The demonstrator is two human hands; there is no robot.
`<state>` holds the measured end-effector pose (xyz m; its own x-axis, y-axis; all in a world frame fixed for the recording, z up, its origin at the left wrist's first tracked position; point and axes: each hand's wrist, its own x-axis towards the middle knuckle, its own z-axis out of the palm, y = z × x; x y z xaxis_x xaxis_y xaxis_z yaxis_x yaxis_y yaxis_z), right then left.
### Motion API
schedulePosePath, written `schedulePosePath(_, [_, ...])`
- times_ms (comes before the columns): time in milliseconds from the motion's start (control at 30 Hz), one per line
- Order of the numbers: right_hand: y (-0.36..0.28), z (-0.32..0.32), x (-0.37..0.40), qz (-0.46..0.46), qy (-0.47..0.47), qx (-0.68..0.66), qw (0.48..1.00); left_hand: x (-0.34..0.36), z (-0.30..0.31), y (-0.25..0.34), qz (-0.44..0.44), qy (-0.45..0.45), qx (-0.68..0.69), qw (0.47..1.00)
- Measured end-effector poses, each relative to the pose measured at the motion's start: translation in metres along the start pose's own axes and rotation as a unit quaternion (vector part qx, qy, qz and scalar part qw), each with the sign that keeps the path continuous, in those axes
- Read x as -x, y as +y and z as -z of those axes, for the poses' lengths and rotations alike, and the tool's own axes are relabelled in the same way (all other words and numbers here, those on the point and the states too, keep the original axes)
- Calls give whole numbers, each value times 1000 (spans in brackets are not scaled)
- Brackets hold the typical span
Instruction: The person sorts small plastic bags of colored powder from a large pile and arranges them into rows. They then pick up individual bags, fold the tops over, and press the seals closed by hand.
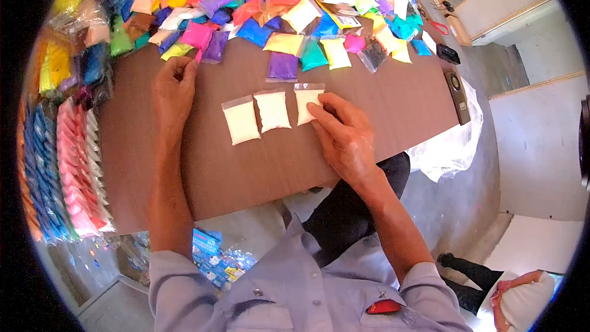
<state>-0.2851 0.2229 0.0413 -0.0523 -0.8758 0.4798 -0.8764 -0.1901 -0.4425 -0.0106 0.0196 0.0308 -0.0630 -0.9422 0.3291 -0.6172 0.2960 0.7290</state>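
Three small clear packets of pale cream material lie in a row on the brown table. The left one (241, 122) and the middle one (272, 110) lie flat, untouched. My right hand (347, 135) has its thumb and fingers on the right edge of the third cream packet (303, 106). Farther left, my left hand (175, 89) is closed in a pinch at the lower corner of a pink packet (197, 35) on the pile's near edge. A purple packet (283, 66) lies just beyond the row.
A heap of colourful packets (270, 0) covers the table's (344, 175) far side. Rows of bagged packets (74, 166) line the left edge. A dark rectangular device (456, 95) lies at the right edge near a white plastic bag (452, 138). Another person (519, 298) is at lower right.
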Motion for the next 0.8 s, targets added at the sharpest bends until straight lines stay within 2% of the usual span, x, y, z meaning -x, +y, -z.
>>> schedulePosePath(133, [2,-1,-1,-3,-21,-5,1000,-1,-6,-10,6,1,3,1000])
schedulePosePath(400, [3,-1,-5,37,-2,16,999,-2,-9,-12,-5,20,39,999])
schedulePosePath(500, [5,-3,-6,30,-9,16,999,-2,-7,-13,-24,24,-9,999])
schedulePosePath(633, [6,-5,-7,31,8,23,999,-5,-9,-25,-54,18,10,998])
schedulePosePath(800, [12,11,-3,-28,58,-95,993,-7,-13,-45,-48,18,35,998])
